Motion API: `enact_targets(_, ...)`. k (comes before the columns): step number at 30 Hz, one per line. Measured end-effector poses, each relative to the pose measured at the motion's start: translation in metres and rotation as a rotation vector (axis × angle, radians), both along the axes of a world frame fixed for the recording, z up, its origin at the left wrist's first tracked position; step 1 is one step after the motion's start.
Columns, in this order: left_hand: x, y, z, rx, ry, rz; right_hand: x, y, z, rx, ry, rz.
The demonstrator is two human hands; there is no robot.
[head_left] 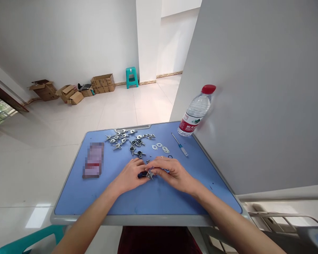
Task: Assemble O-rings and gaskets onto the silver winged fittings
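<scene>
Indoors, at a blue-topped table (pixel 124 207), a person's left hand (pixel 131 175) curls its fingers around a small metal fitting (pixel 149 175) just above the tabletop, near the middle. The right hand (pixel 175 173) meets it from the other side, thumb and forefinger nearly together; whether they grip the piece cannot be told. Beyond lie similar metal parts (pixel 124 140), flat gaskets (pixel 165 149) and a screwdriver (pixel 183 150), near a red-capped water bottle (pixel 194 114).
</scene>
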State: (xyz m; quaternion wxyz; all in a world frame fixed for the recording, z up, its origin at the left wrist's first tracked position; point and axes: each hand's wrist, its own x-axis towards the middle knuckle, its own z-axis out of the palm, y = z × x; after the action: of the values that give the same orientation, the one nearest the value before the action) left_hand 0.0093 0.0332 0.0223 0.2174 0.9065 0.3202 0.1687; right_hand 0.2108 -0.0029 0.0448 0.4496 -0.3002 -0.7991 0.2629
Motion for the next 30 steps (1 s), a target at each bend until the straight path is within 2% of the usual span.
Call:
enact_targets(6,0.0003,-0.0013,-0.0045,0.031,0.044,0.002,-0.0081,0.0011,-0.0058,0.083,-0.025,-0.14)
enact_targets(12,0.0009,-0.0008,-0.0082,-0.011,-0.009,-0.004,-0.0071,0.0022,-0.0097,0.187,-0.028,-0.074)
enact_targets(18,-0.0003,-0.0014,-0.0083,-0.002,-0.063,-0.011,-0.0025,0.0006,-0.0015,0.058,-0.041,-0.016)
enact_targets(25,0.0003,-0.0057,-0.0056,0.021,-0.036,-0.013,-0.006,-0.0026,-0.0039,0.221,0.002,-0.031)
enact_targets(30,0.0002,-0.0076,-0.0064,0.026,-0.034,-0.024,-0.0072,-0.0017,-0.0062,0.22,-0.029,-0.04)
